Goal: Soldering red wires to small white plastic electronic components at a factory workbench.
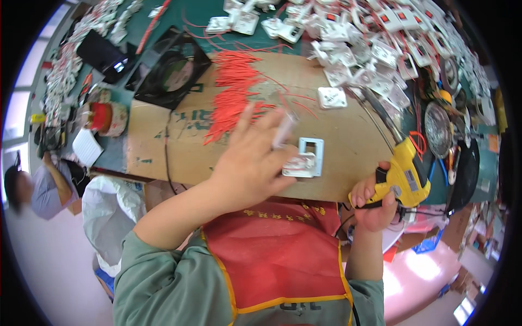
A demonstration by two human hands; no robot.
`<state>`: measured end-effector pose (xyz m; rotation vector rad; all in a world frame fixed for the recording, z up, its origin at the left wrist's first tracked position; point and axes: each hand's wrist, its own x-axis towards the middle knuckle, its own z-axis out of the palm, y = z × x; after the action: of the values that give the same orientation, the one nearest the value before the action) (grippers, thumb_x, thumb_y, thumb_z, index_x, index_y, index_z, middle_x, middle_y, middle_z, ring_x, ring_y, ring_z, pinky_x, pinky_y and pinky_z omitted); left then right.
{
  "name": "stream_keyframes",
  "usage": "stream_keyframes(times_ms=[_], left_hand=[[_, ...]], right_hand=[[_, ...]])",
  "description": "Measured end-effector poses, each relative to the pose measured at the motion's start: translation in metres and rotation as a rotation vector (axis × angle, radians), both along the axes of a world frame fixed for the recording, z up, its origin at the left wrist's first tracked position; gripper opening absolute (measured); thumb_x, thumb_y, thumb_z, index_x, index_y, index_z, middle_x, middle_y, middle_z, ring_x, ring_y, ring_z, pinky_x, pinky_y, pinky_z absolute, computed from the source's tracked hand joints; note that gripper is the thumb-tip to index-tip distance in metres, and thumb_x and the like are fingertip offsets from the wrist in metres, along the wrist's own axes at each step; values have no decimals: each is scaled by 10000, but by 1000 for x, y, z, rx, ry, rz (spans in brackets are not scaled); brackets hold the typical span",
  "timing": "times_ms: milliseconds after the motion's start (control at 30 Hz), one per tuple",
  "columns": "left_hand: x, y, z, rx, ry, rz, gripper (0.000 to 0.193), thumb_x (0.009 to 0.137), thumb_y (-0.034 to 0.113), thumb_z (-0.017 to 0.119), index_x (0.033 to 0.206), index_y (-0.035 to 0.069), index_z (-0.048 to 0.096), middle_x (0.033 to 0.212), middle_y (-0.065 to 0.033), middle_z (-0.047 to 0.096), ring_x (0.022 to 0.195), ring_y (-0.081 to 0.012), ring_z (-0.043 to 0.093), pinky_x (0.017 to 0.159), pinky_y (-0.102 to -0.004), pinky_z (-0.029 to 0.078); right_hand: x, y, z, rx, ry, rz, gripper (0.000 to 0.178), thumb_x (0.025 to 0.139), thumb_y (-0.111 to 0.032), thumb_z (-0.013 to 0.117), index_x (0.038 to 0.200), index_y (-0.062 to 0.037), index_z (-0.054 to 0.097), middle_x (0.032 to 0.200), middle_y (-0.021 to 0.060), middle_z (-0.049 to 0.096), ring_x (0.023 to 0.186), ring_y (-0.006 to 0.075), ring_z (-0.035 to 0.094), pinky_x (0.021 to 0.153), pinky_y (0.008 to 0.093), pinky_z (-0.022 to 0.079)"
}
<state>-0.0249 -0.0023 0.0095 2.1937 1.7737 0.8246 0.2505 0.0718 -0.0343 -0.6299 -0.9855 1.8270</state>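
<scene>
My left hand (250, 157) reaches over the brown work board, its fingers bent and slightly blurred. Between its thumb and forefinger is a small whitish plastic piece (284, 130), smeared by motion. Just below the fingers, a white plastic housing (311, 157) with a rectangular opening lies on the board, partly covered by the thumb. At the board's right edge my right hand (375, 202) is closed around the handle of a yellow soldering gun (410, 174). The gun's long thin tip points up and left, close to a separate white square part (331, 98).
A bundle of short red wires (231, 89) lies on the board (190, 163). Behind it stands a black square fan (171, 70). White plastic parts (348, 43) heap at the back right. A metal dish (436, 124) sits far right, a red-lidded jar (100, 117) left. Another person (51, 187) is far left.
</scene>
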Motion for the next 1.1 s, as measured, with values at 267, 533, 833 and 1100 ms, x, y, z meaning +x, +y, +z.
stream_keyframes(times_ms=[267, 533, 833, 1100], left_hand=[[-30, -36, 26, 279, -55, 202, 484, 645, 172, 838, 1080, 76, 647, 1155, -110, 590, 1248, -348, 523, 1098, -562, 340], [-157, -202, 41, 92, 227, 1006, 482, 694, 74, 838, 1122, 2, 628, 1250, -152, 592, 1086, -276, 595, 888, -350, 509], [-162, -306, 46, -792, 555, 1292, 537, 734, 288, 801, 1177, 30, 641, 1136, -174, 655, 1071, -361, 613, 923, -416, 480], [-58, -50, 49, -54, 172, 323, 460, 736, 193, 812, 1139, 46, 647, 1149, -162, 651, 1063, -350, 616, 925, -422, 483]], right_hand=[[0, 0, -5, 3, 24, 2, 679, 904, -467, 625, 1370, -38, 378, 722, 19, 466, 518, 126, 449, 480, 263, 405], [5, -2, -4, 61, 56, -27, 665, 919, -439, 621, 1364, -12, 373, 730, 16, 467, 527, 109, 442, 494, 254, 406], [5, 0, -5, 15, 61, -35, 666, 918, -456, 611, 1362, -21, 373, 726, 17, 482, 531, 126, 454, 505, 279, 418], [1, -5, 0, 27, 38, -117, 669, 908, -450, 625, 1353, -15, 382, 709, 21, 484, 519, 130, 462, 494, 289, 415]])
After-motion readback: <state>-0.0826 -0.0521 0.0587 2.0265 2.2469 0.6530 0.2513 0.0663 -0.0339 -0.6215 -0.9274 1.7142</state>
